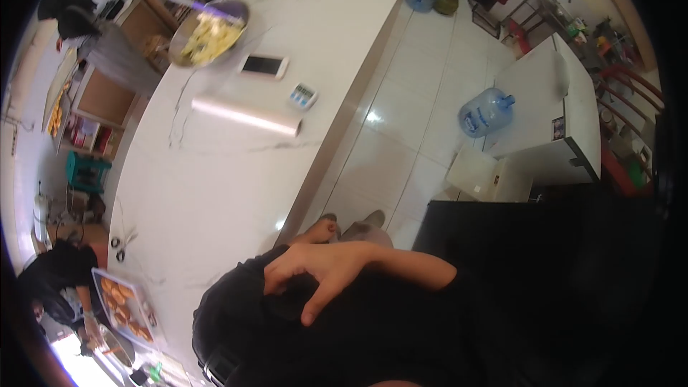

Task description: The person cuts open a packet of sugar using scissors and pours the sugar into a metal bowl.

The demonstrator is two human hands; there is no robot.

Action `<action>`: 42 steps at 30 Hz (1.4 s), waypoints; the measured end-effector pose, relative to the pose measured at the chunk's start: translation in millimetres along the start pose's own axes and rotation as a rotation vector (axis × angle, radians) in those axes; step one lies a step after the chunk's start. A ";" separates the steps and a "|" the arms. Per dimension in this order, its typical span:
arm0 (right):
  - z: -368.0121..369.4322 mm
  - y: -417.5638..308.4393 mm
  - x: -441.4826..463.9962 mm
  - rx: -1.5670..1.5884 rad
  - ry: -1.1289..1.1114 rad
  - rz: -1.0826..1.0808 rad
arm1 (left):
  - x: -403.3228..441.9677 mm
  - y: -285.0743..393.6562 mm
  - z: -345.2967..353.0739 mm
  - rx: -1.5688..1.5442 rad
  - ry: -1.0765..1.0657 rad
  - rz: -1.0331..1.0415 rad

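Observation:
My right hand (322,265) reaches across my body, its fingers curled into the black sleeve (236,287) on my left side and its thumb standing apart. Just beyond it, low beside the table edge, my left hand (326,229) is closed in a fist, with nothing visible in it. On the marble-patterned table (208,193) lie a roll of plastic wrap (247,116), a white digital timer (303,95) and a phone (264,66). Farther off, a metal bowl (241,14) holds a pale yellow mixture (208,37) and a spatula with a purple handle (215,11).
Scissors (120,246) and a tray (154,322) of browned buns (122,308) are at the table's left edge. One person (57,279) works over a pan there; another (107,46) stands farther back. A blue water jug (487,111) lies by a white cabinet (537,100).

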State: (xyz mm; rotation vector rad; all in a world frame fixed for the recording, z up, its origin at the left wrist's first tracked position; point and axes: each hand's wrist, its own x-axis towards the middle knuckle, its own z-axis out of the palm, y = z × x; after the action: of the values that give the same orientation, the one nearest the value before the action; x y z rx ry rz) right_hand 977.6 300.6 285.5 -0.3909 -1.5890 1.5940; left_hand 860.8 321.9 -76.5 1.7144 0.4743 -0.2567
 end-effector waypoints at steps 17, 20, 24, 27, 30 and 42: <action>-234.2 -173.4 -233.3 -0.170 0.175 -0.176 | 347.1 173.0 22.0 0.173 0.095 0.088; -295.6 -200.9 -262.6 -0.187 0.182 -0.145 | 408.7 177.9 14.8 0.118 0.107 -0.044; -400.1 -222.9 -296.3 -0.315 0.230 -0.061 | 468.6 287.0 -23.5 0.075 0.153 -0.160; -484.1 -241.2 -302.3 -0.361 0.103 0.094 | 566.1 283.8 -55.0 0.079 0.064 -0.039; -550.2 -255.0 -311.4 -0.331 0.147 -0.053 | 632.0 320.5 -69.7 -0.022 0.053 -0.040; -790.3 -321.4 -455.4 -0.331 0.180 -0.025 | 844.5 463.8 -132.1 -0.147 -0.118 -0.183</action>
State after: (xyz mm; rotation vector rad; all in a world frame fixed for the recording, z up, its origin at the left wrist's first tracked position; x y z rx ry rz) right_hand 1931.6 456.2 316.3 -0.6688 -1.7101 1.2385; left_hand 1807.8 529.0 1.6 1.5050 0.5496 -0.4419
